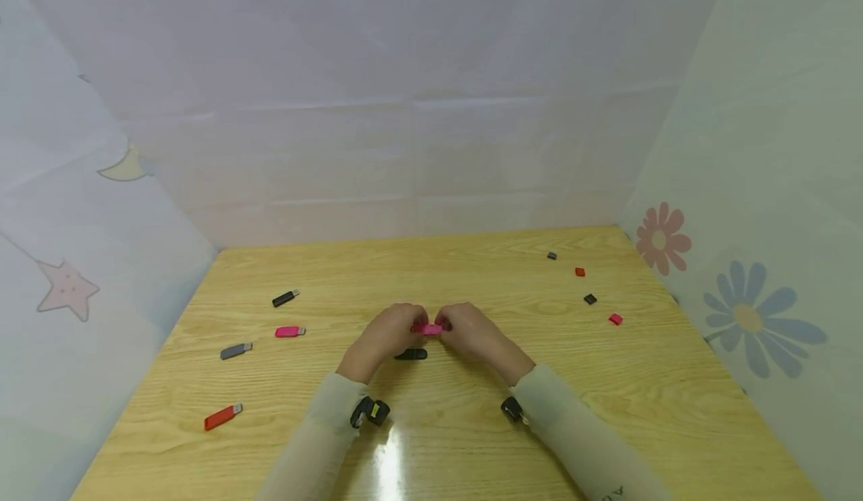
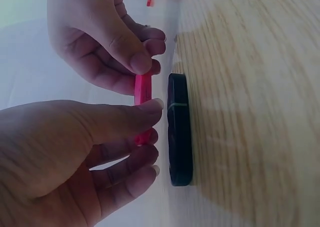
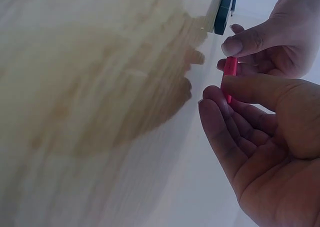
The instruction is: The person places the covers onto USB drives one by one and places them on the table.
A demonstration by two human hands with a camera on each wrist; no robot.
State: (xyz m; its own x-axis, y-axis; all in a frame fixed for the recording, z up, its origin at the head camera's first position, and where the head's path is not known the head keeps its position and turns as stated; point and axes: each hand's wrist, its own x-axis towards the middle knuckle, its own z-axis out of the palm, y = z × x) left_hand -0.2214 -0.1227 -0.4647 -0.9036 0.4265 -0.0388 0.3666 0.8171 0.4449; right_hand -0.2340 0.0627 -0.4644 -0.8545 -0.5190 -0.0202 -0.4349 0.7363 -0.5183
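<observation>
Frame centre: left hand, right hand; fingers of both pinch opposite ends of pink stick. Black stick on counter, just lower in frame.

Looks like a makeshift tabletop recording booth: wood-grain table, pale creased sheeting behind, left panel printed with star and moon, right panel with flowers, black wrist cameras. Building type unclear.
</observation>
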